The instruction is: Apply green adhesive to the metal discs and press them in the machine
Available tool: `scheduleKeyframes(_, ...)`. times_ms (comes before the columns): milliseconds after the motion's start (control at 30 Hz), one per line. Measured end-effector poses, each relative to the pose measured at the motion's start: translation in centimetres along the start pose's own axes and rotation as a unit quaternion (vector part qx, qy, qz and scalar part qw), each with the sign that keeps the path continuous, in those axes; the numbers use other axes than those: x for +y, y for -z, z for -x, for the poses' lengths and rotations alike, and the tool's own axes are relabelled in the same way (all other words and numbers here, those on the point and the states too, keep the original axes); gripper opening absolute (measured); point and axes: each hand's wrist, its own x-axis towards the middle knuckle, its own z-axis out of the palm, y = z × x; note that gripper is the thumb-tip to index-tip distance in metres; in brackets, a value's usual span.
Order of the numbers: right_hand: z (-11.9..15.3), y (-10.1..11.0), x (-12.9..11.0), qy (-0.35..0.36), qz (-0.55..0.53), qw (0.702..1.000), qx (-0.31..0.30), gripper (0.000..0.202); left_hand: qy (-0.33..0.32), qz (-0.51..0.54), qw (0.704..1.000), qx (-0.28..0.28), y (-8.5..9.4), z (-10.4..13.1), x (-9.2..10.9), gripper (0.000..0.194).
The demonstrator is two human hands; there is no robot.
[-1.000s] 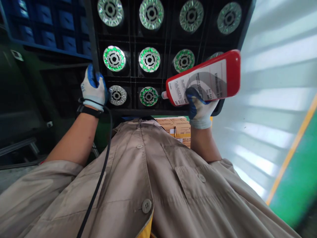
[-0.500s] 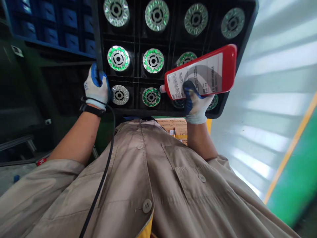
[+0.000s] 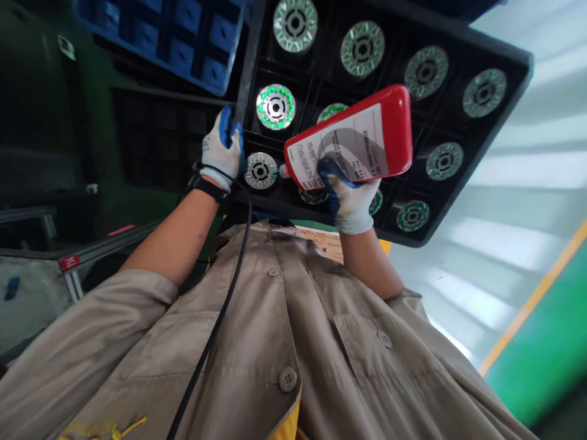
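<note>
My right hand (image 3: 348, 192), in a white and blue work glove, is closed round a red bottle (image 3: 398, 131) with a white label. The bottle lies tilted, its nozzle pointing left at a round metal disc (image 3: 261, 171) in the near left compartment; a little green shows on that disc's right edge. Whether nozzle and disc touch, I cannot tell. My left hand (image 3: 223, 146), gloved alike, grips the left rim of the black compartment tray (image 3: 247, 79). Several similar discs sit one to a compartment, among them a disc with a bright green ring (image 3: 276, 107). The bottle partly hides others.
A blue compartment tray (image 3: 202, 36) lies at the upper left, beside a dark tray (image 3: 151, 134). A black cable (image 3: 211, 330) runs from my left wrist down across my shirt. A metal frame (image 3: 73, 281) stands at the lower left. Pale floor spreads out on the right.
The black tray now appears turned and further right in view, with my left hand still on its rim. The bottle's nozzle has gone from the second near disc to the leftmost one.
</note>
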Motion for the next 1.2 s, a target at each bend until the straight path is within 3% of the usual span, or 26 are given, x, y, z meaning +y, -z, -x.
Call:
scheduleKeyframes(167,-0.6,0.9,0.9,0.017,0.039,0.999,-0.008,0.084,-0.014,0.012,1.000,0.006,-0.4,0.2,0.5,0.047)
scheduleKeyframes(467,-0.6,1.4,1.1,0.049,0.080,0.996,-0.015,0.098,-0.010,0.001,1.000,0.000,-0.5,0.2,1.0,0.051)
scheduleKeyframes(833,-0.2,1.1,0.3,0.008,0.070,0.995,-0.064,0.087,0.000,0.077,0.997,0.009,-0.9,-0.5,-0.6,0.040)
scheduleKeyframes(1200,-0.4,-0.3,0.1,-0.024,0.052,0.997,-0.056,0.087,0.063,0.043,0.997,0.015,-0.5,0.0,2.8,0.034)
